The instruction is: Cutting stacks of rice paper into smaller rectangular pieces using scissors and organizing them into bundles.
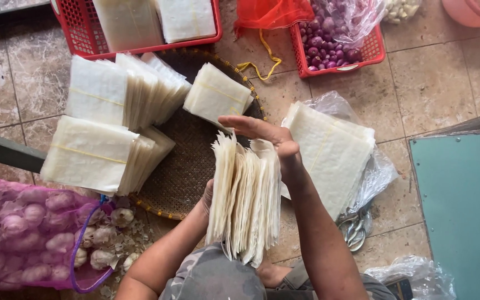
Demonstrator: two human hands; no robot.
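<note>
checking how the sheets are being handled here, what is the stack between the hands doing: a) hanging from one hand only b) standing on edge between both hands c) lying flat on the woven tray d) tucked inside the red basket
b: the stack of thin pale sheets stands on edge, fanned, with the left hand against its near side and the right hand over its top.

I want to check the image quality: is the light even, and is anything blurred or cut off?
Head view: soft, even daylight with faint shadows; stack of thin sheets between left hand and right hand is slightly soft; mild glare on plastic bag; red baskets cut by top edge.
</note>
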